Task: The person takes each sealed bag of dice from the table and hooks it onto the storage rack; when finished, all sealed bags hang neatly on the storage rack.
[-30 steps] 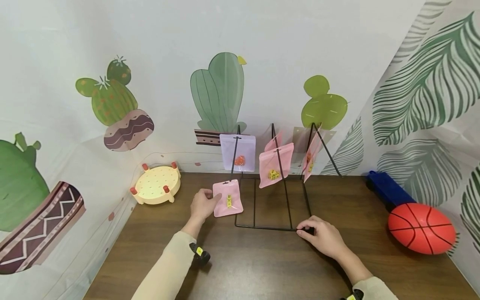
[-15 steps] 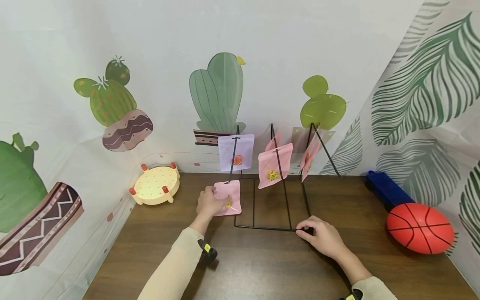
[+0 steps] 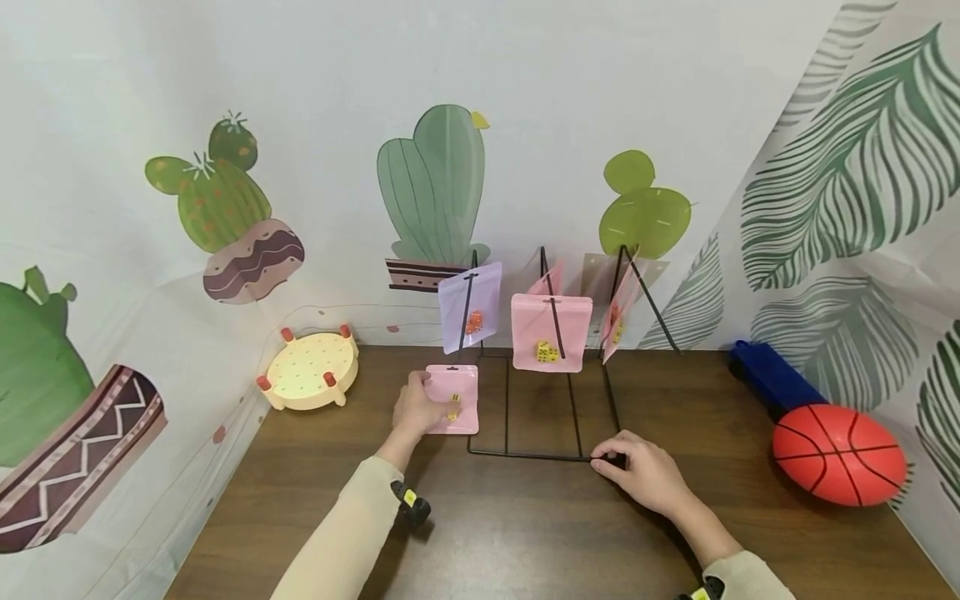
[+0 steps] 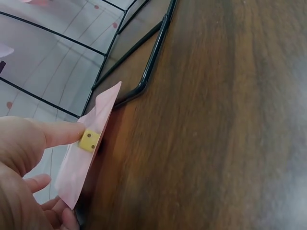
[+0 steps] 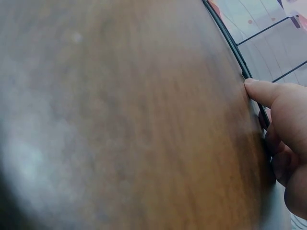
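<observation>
My left hand holds a small pink zip pouch by its left side, beside the front left of a black wire display rack. In the left wrist view the thumb presses on the pouch front at a yellow die, and other fingers lie behind the pouch. My right hand pinches the rack's base wire at the front right corner. From the rack's prongs hang a purple pouch with orange dice, a pink pouch with yellow dice, and further pink pouches seen edge-on.
A cream round stool-like toy with red-tipped legs lies upturned at the left back. On the right, a red basketball-patterned ball sits by a blue object. A printed cloth hangs behind the wooden table.
My left hand has shifted right, its thumb now further across the pouch onto the dice. The hanging purple and front pink pouches have swung to new angles. My right hand stays put.
</observation>
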Available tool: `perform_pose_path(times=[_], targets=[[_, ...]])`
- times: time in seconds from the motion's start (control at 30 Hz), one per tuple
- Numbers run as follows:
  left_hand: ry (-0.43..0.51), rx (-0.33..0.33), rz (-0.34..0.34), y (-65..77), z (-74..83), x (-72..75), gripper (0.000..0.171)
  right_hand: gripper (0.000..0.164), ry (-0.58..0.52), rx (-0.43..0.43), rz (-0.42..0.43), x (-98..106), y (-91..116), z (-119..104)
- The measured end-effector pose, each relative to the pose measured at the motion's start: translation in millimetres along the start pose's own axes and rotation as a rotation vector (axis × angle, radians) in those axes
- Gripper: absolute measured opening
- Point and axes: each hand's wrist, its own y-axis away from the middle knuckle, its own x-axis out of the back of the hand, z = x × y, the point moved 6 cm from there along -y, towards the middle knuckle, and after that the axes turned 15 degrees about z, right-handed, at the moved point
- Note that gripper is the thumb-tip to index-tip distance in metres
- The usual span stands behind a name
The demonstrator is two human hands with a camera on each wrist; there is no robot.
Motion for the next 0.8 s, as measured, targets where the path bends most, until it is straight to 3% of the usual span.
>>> perform_pose_path(times=[0.5,0.8], targets=[[0.099,0.013,-0.029,3.3,-12.2,16.9,0.097,0.009,-0.002,-0.002,0.0,1,1,-1],[0.131,-0.017,-0.033,4.5,-19.2,22.9,0.066,0.01,0.005,0.008,0.012,1,0,-1]])
